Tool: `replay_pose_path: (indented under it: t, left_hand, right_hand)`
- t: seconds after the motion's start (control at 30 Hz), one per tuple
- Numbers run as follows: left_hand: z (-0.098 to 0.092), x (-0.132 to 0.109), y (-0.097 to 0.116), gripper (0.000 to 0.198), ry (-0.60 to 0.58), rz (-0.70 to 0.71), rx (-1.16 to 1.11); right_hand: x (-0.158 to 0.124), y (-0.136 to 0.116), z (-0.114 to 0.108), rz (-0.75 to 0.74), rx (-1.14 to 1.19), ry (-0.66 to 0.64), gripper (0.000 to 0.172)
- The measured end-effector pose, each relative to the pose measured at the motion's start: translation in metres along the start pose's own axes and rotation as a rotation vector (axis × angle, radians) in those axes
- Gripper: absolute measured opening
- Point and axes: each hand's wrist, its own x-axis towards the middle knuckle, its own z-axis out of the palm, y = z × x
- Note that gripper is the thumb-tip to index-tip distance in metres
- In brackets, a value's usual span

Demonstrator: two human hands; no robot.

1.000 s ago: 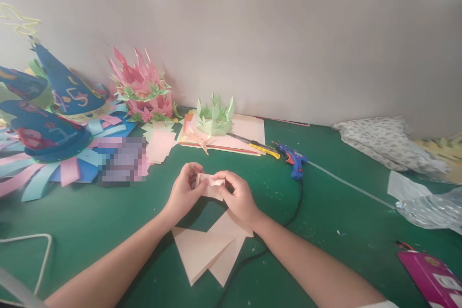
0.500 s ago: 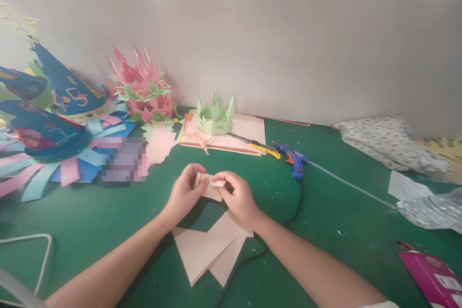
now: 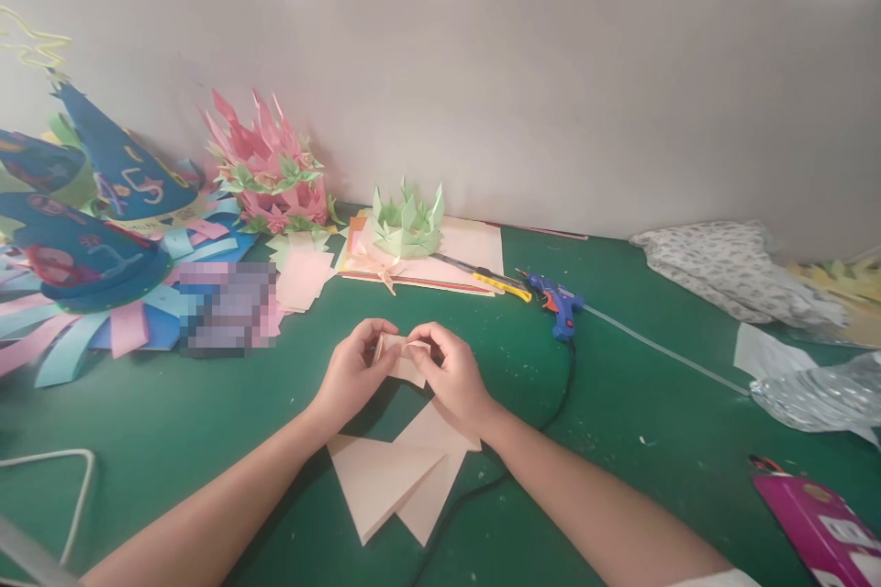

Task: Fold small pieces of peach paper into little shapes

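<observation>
Between both hands, just above the table, is a small folded piece of pale peach paper (image 3: 410, 371). My left hand (image 3: 359, 374) pinches its left end, the thumb pressed on the near face. At the other end, my right hand (image 3: 451, 373) grips the upper right edge between thumb and fingers. Parts of the folds are hidden behind the fingertips. Below the hands, larger peach paper sheets (image 3: 382, 477) lie overlapping on the green table, some with pointed corners.
A blue glue gun (image 3: 563, 307) lies to the right, its cord running toward me, near a yellow utility knife (image 3: 506, 285). A green paper crown (image 3: 407, 225) stands on stacked paper. Pink crowns (image 3: 268, 165) and blue cone hats (image 3: 128, 151) are left; a plastic bottle (image 3: 819, 394) lies right.
My right hand's fingers have shifted slightly inward along the paper's upper edge. The view has moved a little; the sheets on the table lie as before.
</observation>
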Motion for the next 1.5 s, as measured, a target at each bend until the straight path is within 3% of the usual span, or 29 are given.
replay_pose_path:
  t: [0.27,0.57,1.27,1.4,1.5]
  left_hand:
    - [0.003,-0.0031,0.0066,0.019,-0.054,0.004,-0.027]
    - [0.0029,-0.0042,0.0084,0.016,-0.036,0.026,0.041]
    - [0.0054,-0.0041,0.0079,0.014,-0.028,0.006,-0.053]
    - [0.0059,-0.0042,0.0053,0.02,0.023,0.008,-0.079]
    - [0.0061,-0.0044,0.0043,0.024,-0.001,-0.022,-0.139]
  right_hand:
    - [0.0015,0.0,-0.0006,0.015,0.097,0.055,0.007]
    - [0.0021,-0.0019,-0.0002,0.009,0.064,0.103,0.005]
    - [0.0004,-0.0005,0.0031,-0.029,0.061,0.142,0.003]
    - [-0.0001,-0.0011,0.003,-0.038,0.07,0.132,0.003]
    - [-0.0001,-0.0012,0.0029,-0.034,0.071,0.117,0.003]
